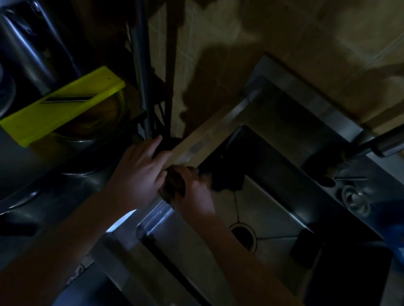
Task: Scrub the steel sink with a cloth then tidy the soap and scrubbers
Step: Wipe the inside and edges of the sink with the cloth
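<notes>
Cloth: the brownish cloth (173, 186) was bunched on the far-left corner of the rim, wedged between the two hands.
Right hand: the right hand (198, 193) had its fingers curled over the cloth and bore down on it.
Left hand: the left hand (142, 169) lay just beside the cloth with fairly straight fingers over the counter edge. Its tips reached into a dark corner, and nothing could be seen held in it.
Sink: the steel sink (276, 215) sloped to its drain (243, 234). A dark block (305, 248) sat by the right wall, too dim to name.
Slip risk: if the right hand lost the cloth at the rim, it would likely have dropped into the basin and slid towards the drain.
Missed patch risk: the light was poor and the corner lay in shadow, so grime there could have gone unseen.
Cut risk: a yellow slicer (63, 106) with a bare blade lay near the left hand. A hard scrubbing stroke that overran leftwards could have brought the fingers against it.
Knock risk: the faucet (396, 142) stood well apart, so any bump more probably threatened the rack post (142, 71) by the left fingertips.
</notes>
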{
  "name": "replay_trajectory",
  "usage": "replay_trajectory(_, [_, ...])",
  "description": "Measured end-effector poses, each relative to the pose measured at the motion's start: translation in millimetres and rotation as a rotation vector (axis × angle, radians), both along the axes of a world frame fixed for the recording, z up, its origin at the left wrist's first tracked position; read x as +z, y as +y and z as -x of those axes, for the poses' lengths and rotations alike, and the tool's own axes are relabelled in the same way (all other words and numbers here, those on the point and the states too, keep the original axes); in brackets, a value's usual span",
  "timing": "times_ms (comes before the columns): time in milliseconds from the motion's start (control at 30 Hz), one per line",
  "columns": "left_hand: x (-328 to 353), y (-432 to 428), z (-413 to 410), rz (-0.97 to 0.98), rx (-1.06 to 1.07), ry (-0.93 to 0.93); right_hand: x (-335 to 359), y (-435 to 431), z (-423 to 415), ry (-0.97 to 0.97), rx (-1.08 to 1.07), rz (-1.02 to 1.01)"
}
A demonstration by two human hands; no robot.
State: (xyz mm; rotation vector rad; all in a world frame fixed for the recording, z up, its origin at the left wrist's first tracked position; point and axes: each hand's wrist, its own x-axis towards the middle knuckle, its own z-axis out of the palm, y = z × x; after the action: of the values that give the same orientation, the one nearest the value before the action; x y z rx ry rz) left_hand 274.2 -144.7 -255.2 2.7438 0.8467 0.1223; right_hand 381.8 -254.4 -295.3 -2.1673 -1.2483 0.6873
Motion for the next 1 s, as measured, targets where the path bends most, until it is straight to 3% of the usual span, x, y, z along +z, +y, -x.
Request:
replay_trajectory(167, [10,-14,25,0.001,0.094,0.005,-6,-25,35,0.15,0.002,-0.077])
replay_trajectory(300, [17,-34,56,-0.001,0.178,0.02,-2,-57,28,0.232,-0.118,-0.081])
replay_trajectory(500, [38,-66,92,0.021,0.283,0.001,40,-95,5,0.161,-0.186,-0.266])
replay_trajectory(833, [118,-107,136,-0.091,0.408,-0.085,117,-111,8,0.028,-0.054,-0.457])
replay_trajectory(1000, [154,-116,159,-0.109,0.472,-0.116,154,-102,22,0.067,-0.003,-0.532])
